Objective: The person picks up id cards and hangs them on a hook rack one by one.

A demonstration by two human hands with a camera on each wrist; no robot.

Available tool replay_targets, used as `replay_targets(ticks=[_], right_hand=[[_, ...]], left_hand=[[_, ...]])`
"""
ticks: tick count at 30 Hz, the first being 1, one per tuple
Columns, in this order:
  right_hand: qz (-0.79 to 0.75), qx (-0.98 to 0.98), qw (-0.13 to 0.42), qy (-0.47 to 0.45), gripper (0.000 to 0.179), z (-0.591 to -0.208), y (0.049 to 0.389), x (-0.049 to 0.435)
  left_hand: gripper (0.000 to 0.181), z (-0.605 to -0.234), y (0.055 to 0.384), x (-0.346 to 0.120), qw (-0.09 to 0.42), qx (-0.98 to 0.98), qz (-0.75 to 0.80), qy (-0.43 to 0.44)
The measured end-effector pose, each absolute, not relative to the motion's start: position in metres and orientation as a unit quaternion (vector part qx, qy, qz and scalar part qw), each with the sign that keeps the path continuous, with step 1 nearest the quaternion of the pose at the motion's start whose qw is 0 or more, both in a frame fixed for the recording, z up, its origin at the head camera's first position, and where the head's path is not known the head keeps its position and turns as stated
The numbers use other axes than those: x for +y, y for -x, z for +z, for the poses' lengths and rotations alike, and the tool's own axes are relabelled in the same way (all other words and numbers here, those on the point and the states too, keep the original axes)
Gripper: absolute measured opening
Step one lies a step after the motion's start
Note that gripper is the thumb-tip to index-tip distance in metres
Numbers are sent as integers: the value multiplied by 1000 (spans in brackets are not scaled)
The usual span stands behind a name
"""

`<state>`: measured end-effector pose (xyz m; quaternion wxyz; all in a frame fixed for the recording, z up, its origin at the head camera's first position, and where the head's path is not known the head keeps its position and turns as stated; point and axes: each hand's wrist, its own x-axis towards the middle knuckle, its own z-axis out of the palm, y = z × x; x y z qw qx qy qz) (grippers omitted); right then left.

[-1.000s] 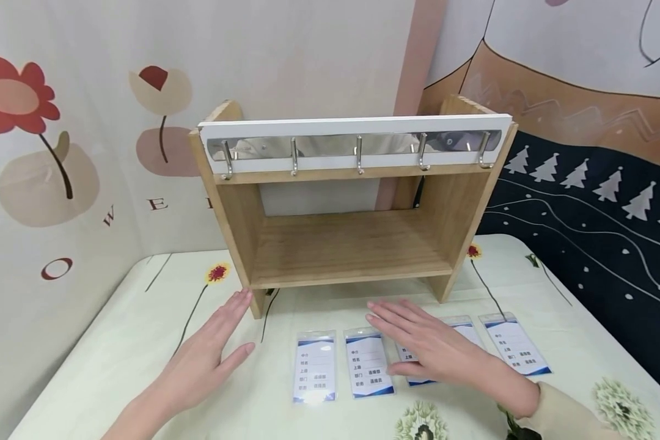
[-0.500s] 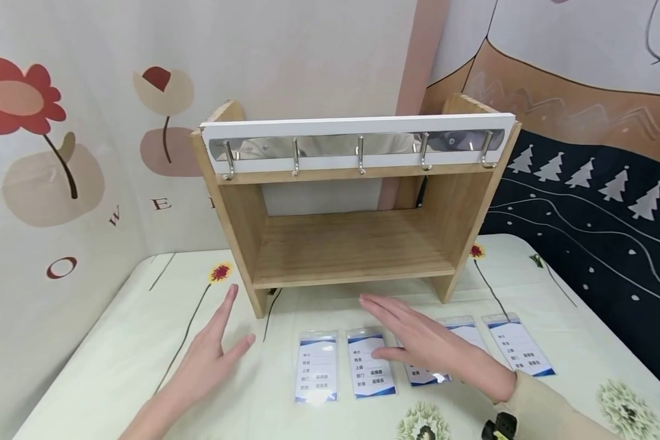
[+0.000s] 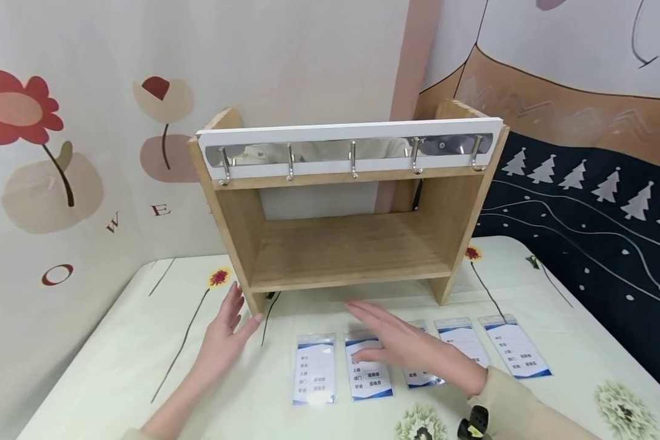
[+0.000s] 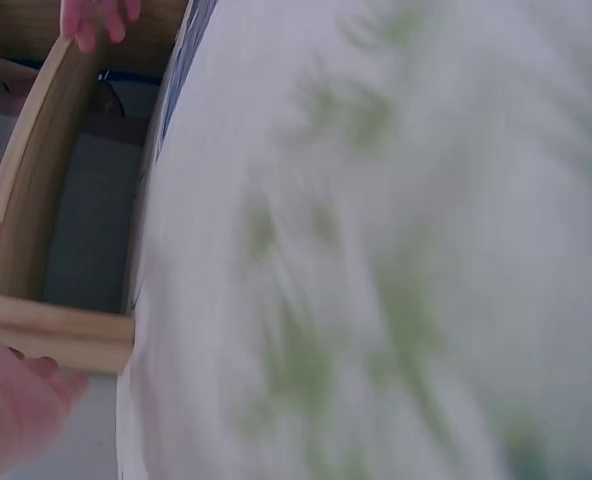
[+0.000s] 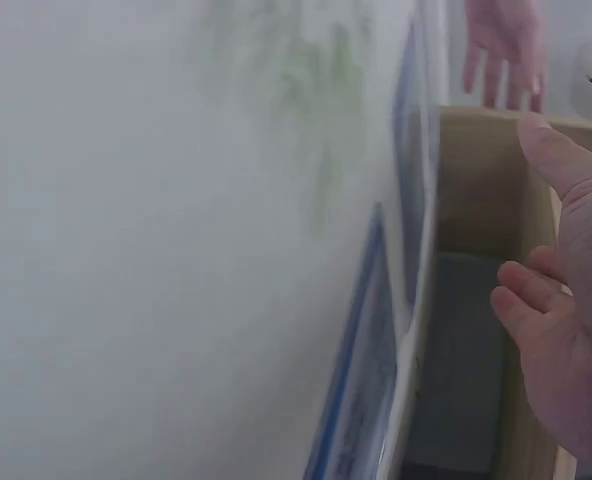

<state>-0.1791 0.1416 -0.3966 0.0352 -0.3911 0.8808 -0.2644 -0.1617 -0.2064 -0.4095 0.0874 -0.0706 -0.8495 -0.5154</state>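
The right hand (image 3: 404, 345), fingers together, thumb apart and pinching nothing, hangs over the second and third of five badge cards (image 3: 371, 380) on the flowered cloth (image 3: 253, 400), so a low sideways sweep by it or its black wrist strap (image 3: 475, 420) might drag them askew. To its left, the left hand (image 3: 220, 348) has thumb and fingers spread beside the left foot (image 3: 256, 302) of the wooden rack (image 3: 352, 256), contact unclear; a knock there could shift the rack, whose foot stands between the hands. Beyond both rise its hook strip (image 3: 321, 150) and a printed curtain (image 3: 319, 61).
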Motion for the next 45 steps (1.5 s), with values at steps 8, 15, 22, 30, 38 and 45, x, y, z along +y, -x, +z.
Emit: replay_targets(ticks=[8, 15, 22, 30, 38, 45], right_hand=[[-300, 879, 52, 366, 83, -395, 189, 130], [-306, 877, 61, 364, 77, -404, 195, 118], [-337, 875, 44, 345, 67, -405, 195, 110], [-335, 887, 18, 319, 62, -411, 196, 100], [-347, 888, 60, 297, 67, -419, 200, 90], [-315, 905, 56, 281, 66, -421, 199, 83]], left_hand=[[74, -413, 176, -194, 83, -807, -584, -18], [55, -420, 182, -182, 154, -768, -616, -86], [46, -433, 184, -173, 213, -731, -631, -148], [40, -441, 186, -166, 236, -702, -650, -172], [36, -444, 186, -166, 240, -707, -639, -186], [34, -445, 186, -164, 244, -708, -632, -197]])
